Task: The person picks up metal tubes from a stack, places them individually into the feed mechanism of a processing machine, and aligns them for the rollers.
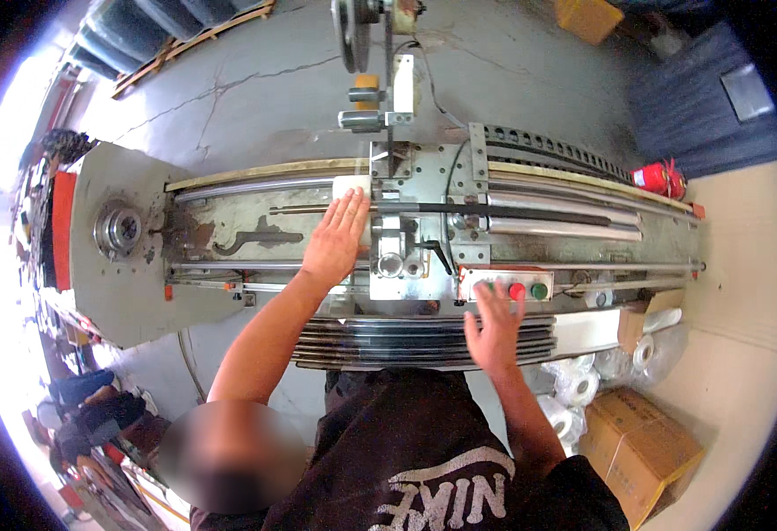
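Note:
My left hand (340,237) lies flat with its fingers stretched out, across a dark rod (539,214) that runs through the metal carriage (428,181) of a long machine. Its fingertips reach a white piece (349,184) at the carriage's left side. The rod's thinner end sticks out to the left of the hand. My right hand (494,332) is over the control box (544,277), fingers apart, close to its red button (518,291) and green button (539,290). Whether a fingertip presses a button cannot be made out.
A bundle of dark rods (362,341) lies along the near side. A hook-shaped wrench (260,239) rests on the bed, near the round chuck (120,232). A black lever (437,255) juts from the carriage. Rightward are a fire extinguisher (658,179), plastic-wrapped rolls (574,385) and a cardboard box (641,451).

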`<state>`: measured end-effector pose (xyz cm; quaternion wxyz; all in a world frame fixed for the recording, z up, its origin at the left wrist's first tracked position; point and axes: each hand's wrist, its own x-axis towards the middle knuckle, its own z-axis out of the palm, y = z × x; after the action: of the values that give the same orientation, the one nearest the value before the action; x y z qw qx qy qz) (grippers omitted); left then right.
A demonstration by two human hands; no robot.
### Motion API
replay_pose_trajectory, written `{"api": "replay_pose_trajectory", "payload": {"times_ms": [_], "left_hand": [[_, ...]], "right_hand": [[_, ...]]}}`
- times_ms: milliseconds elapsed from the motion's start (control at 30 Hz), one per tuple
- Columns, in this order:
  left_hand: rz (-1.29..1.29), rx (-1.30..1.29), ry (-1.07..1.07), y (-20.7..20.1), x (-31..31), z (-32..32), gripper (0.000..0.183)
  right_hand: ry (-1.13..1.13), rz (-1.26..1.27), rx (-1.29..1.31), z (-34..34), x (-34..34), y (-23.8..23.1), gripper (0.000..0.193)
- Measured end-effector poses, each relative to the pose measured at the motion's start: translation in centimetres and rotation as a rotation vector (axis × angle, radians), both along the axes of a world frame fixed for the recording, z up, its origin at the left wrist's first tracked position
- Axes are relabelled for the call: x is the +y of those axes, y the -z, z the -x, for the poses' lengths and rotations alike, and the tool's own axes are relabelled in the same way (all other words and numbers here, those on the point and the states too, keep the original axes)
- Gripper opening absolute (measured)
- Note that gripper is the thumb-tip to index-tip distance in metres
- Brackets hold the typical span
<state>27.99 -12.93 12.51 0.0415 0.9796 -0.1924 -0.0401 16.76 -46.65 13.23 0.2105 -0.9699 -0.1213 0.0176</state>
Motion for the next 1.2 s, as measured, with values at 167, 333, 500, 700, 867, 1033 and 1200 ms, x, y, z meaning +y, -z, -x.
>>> {"api": "replay_pose_trajectory", "payload": {"times_ms": [167,333,500,700,867,1033,1200], "left_hand": [[-0.010,-0.023,-0.030,0.8,0.4,0.5,0.089],[-0.008,-0.036,0.003,-0.4,0.6,0.3,0.089],[-0.032,-0.114,0.030,0.1,1.2,0.2,0.074],[0.103,-0.190,0.025,1.6,2.5,0.2,0.067],[0.072,-0.238,0.031,2.0,4.5,0.2,0.063],[0.045,-0.238,0.052,1.7,11.6,0.9,0.060],[0.304,-0.079,-0.008,-0.1,21.4,2.5,0.073]], "right_hand": [[-0.221,-0.164,0.097,1.8,4.8,0.1,0.047],[-0.319,-0.249,0.143,2.2,7.4,0.1,0.044],[-0.345,-0.257,0.184,3.0,9.0,1.0,0.043],[-0.303,-0.303,0.205,4.2,13.3,2.0,0.039],[-0.257,-0.350,0.229,5.1,18.7,0.8,0.038],[-0.245,-0.344,0.194,4.8,24.9,-0.9,0.039],[-0.224,-0.334,0.170,4.1,29.2,-2.5,0.043]]}}
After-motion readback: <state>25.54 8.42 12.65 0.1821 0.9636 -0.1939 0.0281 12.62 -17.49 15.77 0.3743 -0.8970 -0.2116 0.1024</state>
